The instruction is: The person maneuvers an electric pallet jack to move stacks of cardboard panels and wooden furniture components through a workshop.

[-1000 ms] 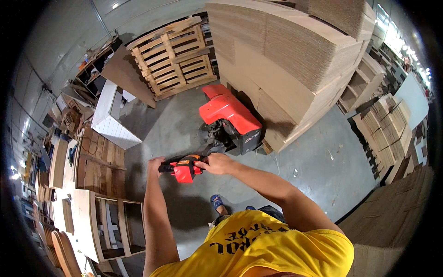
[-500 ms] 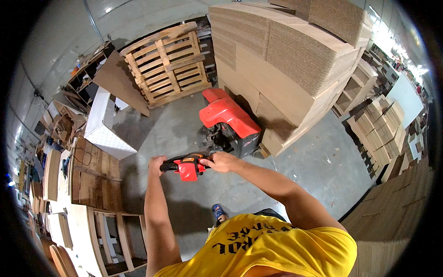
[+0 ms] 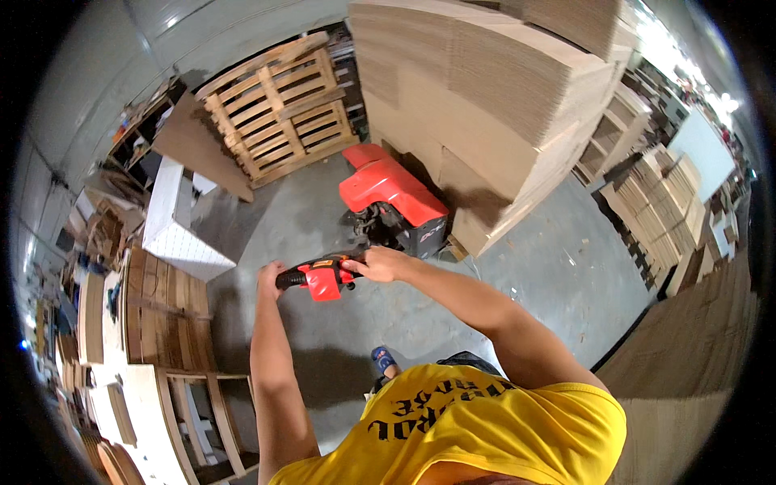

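I grip the red and black tiller handle (image 3: 323,276) of a red electric pallet jack (image 3: 394,200) with both hands. My left hand (image 3: 271,278) closes on the handle's left grip, my right hand (image 3: 383,263) on its right grip. The jack's body sits right in front of me on the grey concrete floor (image 3: 558,267). Its far end goes under a tall stack of flat brown cardboard sheets (image 3: 485,97) that towers above it.
Empty wooden pallets (image 3: 279,105) lean against the wall at the back left, beside a white block (image 3: 178,222). Wooden shelving and boards (image 3: 153,323) crowd my left. More cardboard stacks (image 3: 663,202) stand at the right.
The jack and cardboard stack sit slightly further right and closer in view; both hands stay on the handle, which has shifted a little to the right.
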{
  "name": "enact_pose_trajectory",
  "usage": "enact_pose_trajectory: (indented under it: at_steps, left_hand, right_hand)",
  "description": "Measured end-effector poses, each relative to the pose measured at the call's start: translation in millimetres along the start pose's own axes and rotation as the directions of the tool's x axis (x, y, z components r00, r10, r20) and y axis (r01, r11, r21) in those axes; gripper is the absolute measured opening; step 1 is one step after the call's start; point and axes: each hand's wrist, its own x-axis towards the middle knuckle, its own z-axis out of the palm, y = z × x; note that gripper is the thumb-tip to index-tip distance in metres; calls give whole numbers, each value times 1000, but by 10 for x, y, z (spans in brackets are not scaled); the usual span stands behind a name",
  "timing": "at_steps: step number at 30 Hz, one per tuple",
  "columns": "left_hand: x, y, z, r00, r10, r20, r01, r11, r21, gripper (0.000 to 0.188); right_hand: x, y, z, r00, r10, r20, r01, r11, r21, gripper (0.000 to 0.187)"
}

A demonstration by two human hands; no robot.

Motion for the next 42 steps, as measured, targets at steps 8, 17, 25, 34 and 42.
enact_pose_trajectory:
  at_steps: [8, 17, 25, 34, 42]
  left_hand:
    - [137, -328, -160, 998, 43, 35, -38, 989, -143, 28]
    - [-330, -192, 170, 994, 112, -19, -105, 970, 219, 35]
    - [164, -641, -13, 976, 218, -18, -217, 974, 67, 46]
    - [329, -584, 35, 877, 470, -104, -378, 806, 456, 38]
    - [279, -383, 169, 526, 847, 82, -695, 372, 615, 33]
  right_hand:
    - [87, 56, 204, 999, -33, -19, 34, 999, 22, 77]
    - [1, 142, 183, 993, -34, -112, 35, 999, 13, 89]
    - [267, 143, 451, 997, 29, -75, -29, 1000, 3, 90]
    - [444, 49, 485, 991, 89, -99, -97, 993, -73, 77]
    - [558, 215, 407, 964, 210, -161, -233, 963, -138, 75]
